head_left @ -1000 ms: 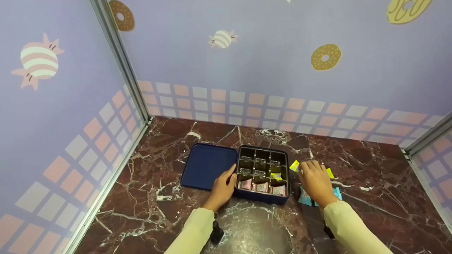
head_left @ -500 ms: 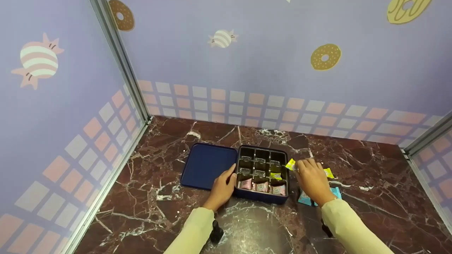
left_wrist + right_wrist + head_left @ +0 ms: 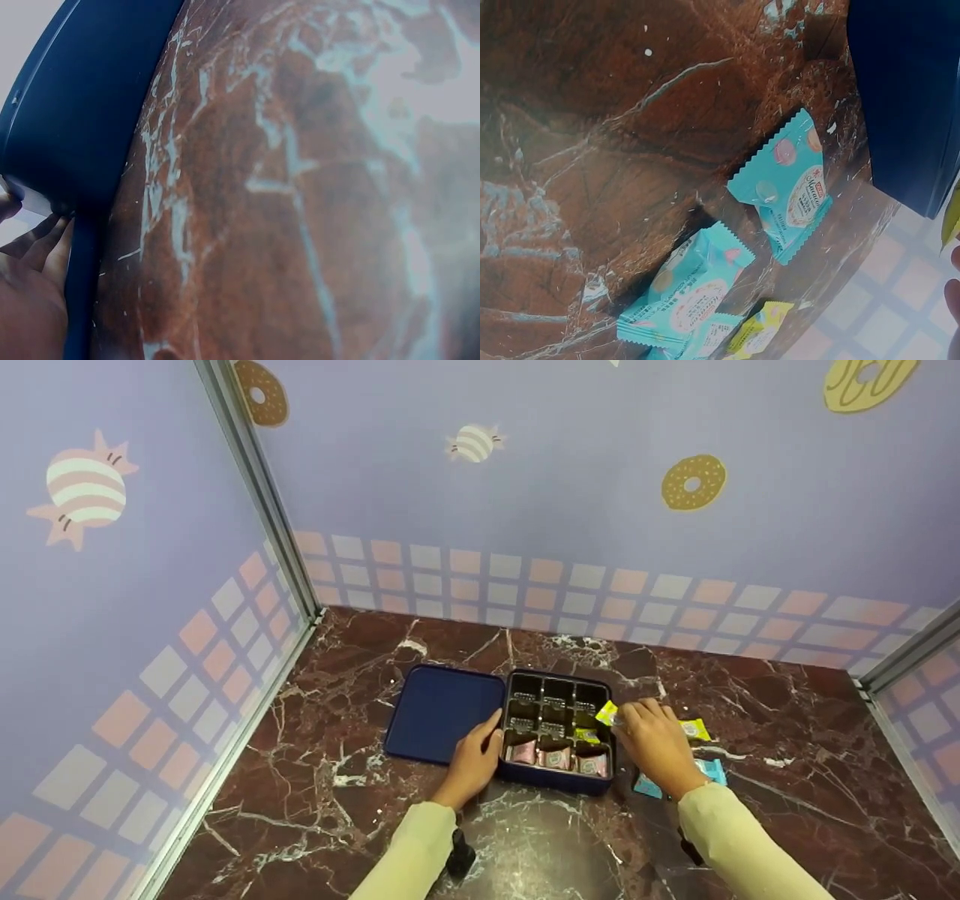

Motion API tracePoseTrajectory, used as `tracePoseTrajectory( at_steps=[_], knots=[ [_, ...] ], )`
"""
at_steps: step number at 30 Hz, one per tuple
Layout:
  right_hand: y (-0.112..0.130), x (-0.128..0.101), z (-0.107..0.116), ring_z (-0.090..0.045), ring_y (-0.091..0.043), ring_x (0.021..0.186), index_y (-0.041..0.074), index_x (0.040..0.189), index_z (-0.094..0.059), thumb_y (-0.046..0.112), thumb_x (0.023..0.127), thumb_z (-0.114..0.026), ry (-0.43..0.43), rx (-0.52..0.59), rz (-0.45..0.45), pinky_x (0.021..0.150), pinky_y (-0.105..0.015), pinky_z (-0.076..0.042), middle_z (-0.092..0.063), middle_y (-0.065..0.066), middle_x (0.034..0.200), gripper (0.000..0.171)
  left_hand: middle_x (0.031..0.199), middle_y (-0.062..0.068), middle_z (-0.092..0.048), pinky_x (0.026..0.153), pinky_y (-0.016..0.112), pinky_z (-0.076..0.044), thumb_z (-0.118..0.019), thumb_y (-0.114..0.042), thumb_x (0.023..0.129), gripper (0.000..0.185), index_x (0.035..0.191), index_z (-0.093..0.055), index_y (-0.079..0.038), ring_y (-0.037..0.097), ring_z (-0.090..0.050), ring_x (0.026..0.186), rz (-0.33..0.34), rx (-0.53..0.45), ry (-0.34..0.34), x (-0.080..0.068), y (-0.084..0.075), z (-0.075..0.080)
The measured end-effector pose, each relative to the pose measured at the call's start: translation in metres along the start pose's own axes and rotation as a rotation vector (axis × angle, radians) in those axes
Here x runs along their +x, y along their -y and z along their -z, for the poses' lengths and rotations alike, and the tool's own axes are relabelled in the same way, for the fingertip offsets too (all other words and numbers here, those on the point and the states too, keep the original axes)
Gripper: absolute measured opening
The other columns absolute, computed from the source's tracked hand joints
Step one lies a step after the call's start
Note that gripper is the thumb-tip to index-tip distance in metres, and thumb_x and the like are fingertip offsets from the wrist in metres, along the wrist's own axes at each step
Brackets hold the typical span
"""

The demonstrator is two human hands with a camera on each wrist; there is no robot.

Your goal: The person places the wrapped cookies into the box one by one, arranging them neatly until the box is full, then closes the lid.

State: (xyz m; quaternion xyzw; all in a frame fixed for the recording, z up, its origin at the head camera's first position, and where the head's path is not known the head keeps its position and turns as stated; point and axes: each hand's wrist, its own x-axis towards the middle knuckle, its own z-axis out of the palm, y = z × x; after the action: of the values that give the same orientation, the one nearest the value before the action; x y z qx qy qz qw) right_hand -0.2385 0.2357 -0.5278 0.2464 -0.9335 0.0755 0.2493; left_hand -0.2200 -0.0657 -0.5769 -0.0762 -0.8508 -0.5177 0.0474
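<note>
Right hand (image 3: 654, 741), the nearer, pinches yellow packet (image 3: 606, 714) at its ten o'clock, long axis part-hidden, by the three-o'clock rim of the box (image 3: 555, 780); left hand (image 3: 472, 756), fingers extended, touches its nine-o'clock side.

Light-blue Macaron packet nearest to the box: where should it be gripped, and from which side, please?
Probably best pinched from above: the light-blue Macaron packet lies on the marbled table, so grip its puffed middle, between the jagged end seals. Gaps separate it from the dark blue box and the neighbouring packet.
</note>
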Motion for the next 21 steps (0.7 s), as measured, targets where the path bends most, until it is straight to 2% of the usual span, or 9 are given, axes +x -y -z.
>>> tracePoseTrajectory(
  at_steps=[7, 14, 21],
  knots=[
    [0.005, 0.002, -0.001, -0.057, -0.027, 0.092, 0.009, 0.094, -0.063, 0.019, 0.083, -0.077, 0.006, 0.000, 0.003, 0.075, -0.042, -0.044, -0.066, -0.006, 0.087, 0.021, 0.137, 0.012, -0.057, 0.108, 0.047, -0.042, -0.047, -0.025, 0.103, 0.044, 0.146, -0.045, -0.016, 0.030, -0.052, 0.129, -0.003, -0.001, 0.003, 0.000, 0.001, 0.001],
    [0.009, 0.003, -0.003, -0.056, -0.026, 0.095, 0.010, 0.096, -0.062, 0.019, 0.083, -0.077, 0.004, 0.013, -0.001, 0.075, -0.041, -0.042, -0.066, -0.005, 0.090, 0.022, 0.137, 0.011, -0.057, 0.108, 0.048, -0.042, -0.044, -0.027, 0.104, 0.046, 0.148, -0.042, -0.016, 0.030, -0.052, 0.129, 0.008, -0.012, 0.034, -0.002, 0.000, 0.002],
    [0.013, 0.004, -0.005, -0.057, -0.026, 0.097, 0.010, 0.098, -0.063, 0.019, 0.085, -0.074, 0.040, 0.024, 0.001, 0.078, -0.041, -0.044, -0.067, -0.005, 0.093, 0.020, 0.138, 0.012, -0.057, 0.108, 0.048, -0.042, -0.045, -0.027, 0.103, 0.045, 0.147, -0.044, -0.015, 0.031, -0.052, 0.129, -0.006, -0.014, 0.015, -0.002, 0.000, 0.001]
  ],
)
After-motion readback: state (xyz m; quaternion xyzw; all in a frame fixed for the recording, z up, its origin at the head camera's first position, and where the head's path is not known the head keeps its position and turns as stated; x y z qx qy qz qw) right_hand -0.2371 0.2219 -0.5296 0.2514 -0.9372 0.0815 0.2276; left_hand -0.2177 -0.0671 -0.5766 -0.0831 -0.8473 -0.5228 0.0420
